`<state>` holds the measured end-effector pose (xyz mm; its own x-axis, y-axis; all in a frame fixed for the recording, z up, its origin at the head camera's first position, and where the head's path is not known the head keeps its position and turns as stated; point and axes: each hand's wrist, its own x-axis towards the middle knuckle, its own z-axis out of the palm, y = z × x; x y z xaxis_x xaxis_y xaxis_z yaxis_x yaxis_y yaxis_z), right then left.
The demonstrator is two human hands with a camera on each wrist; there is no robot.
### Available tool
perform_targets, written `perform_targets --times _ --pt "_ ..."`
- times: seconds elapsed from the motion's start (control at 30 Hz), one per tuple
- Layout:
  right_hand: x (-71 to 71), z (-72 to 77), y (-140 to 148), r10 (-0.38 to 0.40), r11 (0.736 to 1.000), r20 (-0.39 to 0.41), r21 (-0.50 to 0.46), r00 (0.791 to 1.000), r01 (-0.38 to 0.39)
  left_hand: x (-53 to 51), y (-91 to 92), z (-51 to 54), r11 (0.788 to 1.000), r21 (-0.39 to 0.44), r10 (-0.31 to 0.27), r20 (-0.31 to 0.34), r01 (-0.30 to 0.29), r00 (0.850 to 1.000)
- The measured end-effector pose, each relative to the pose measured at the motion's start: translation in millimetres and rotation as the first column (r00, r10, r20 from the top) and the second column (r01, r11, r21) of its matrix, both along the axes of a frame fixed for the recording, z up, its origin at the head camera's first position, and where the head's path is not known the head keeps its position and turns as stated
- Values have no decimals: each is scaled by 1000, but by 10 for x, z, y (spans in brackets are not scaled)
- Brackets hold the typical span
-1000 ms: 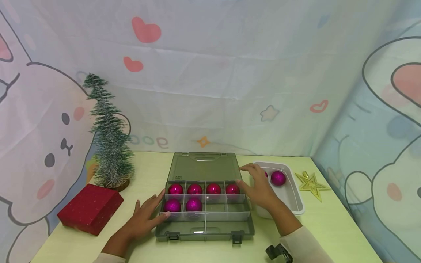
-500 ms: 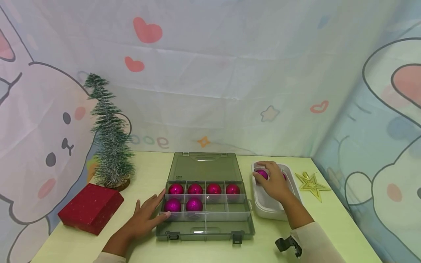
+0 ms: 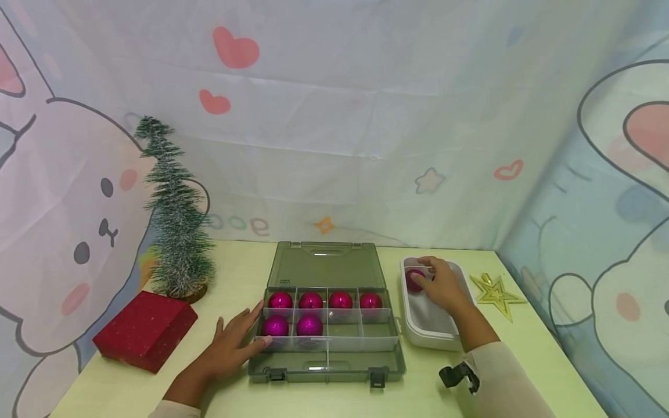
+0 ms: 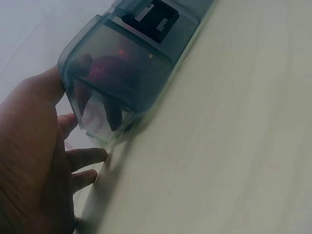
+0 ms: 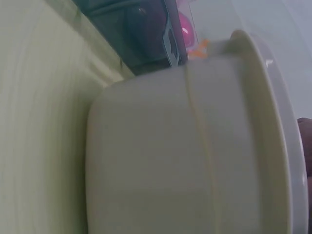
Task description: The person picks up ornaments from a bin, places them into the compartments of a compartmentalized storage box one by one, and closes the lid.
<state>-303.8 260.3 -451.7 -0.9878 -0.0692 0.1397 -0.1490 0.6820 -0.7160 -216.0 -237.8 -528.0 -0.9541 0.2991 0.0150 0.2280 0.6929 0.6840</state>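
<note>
My left hand [image 3: 225, 351] rests against the left side of a dark translucent compartment box [image 3: 366, 364], its fingers straight and its thumb over the rim. In the left wrist view, the hand [image 4: 34, 141] touches the box's corner [image 4: 131, 63]. The box lies with its lid [image 3: 324, 264] up. Shiny magenta baubles [image 3: 340, 301] fill its back row, and two glittery purple baubles [image 3: 309, 325] sit in the middle row. Inside a white tray [image 3: 430, 338], the thumb and fingers of my right hand [image 3: 444, 287] pinch a glittery purple bauble [image 3: 414, 281]. My hand covers part of the tray.
Right of the tray lies a gold star ornament [image 3: 495, 296]. A small frosted Christmas tree [image 3: 177, 232] stands at the back left, behind a red box [image 3: 146, 331]. A printed cloth [image 3: 334, 116] hangs behind the table.
My right hand has moved right from the box's edge into the white tray, and its fingers have closed round a purple bauble. The left hand stays on the box.
</note>
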Motion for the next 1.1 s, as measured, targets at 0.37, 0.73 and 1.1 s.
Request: perform_targets --times 0.37,0.73,1.1 --pt "-117 35 110 -22 999 97 25 995 20 23 23 82 1000 -7 -2 29 2 1000" --pt "-238 -45 192 -5 998 144 69 990 -5 14 17 53 1000 -14 -4 42 4 999" --pt "-253 -96 181 38 994 86 100 996 -47 3 8 46 1000 -15 -6 38 6 999"
